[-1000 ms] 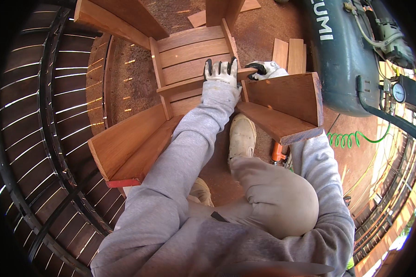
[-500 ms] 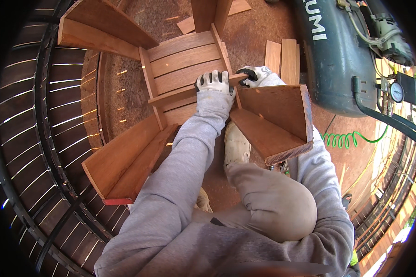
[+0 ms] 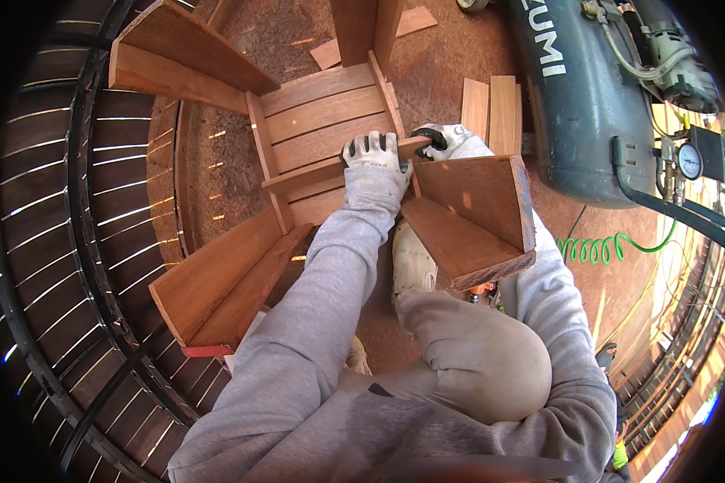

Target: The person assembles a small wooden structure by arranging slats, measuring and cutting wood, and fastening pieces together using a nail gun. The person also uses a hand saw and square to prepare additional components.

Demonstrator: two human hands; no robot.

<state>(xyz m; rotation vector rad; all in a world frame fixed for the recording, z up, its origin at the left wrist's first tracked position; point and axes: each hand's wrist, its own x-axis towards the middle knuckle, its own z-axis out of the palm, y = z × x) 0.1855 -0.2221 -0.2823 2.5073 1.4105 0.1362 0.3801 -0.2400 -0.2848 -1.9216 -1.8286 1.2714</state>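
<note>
A slatted wooden frame (image 3: 322, 103) lies with its angled legs splayed up, like an upturned small table. Across it runs a loose-looking wooden slat (image 3: 302, 175), parallel to the boards. My left hand (image 3: 372, 153), in a white and black glove, is closed over this slat near its right part. At the slat's right end, my right hand (image 3: 453, 142) curls its gloved fingers around the tip; the thumb is partly hidden. The near right leg (image 3: 471, 221) stands between my forearms and covers part of my right arm. The near left leg (image 3: 225, 278) leans beside my left sleeve.
A dark green air compressor (image 3: 592, 113) stands at the right, with a coiled green hose (image 3: 596, 248) by it. Several loose boards (image 3: 491, 109) lie near its base. Dark metal slatted fencing (image 3: 52, 266) borders the left. My bent knee (image 3: 491, 354) is close below the frame.
Both hands keep their places on the slat. The near right leg has shifted slightly left, uncovering an orange item beneath it. The view has moved slightly.
</note>
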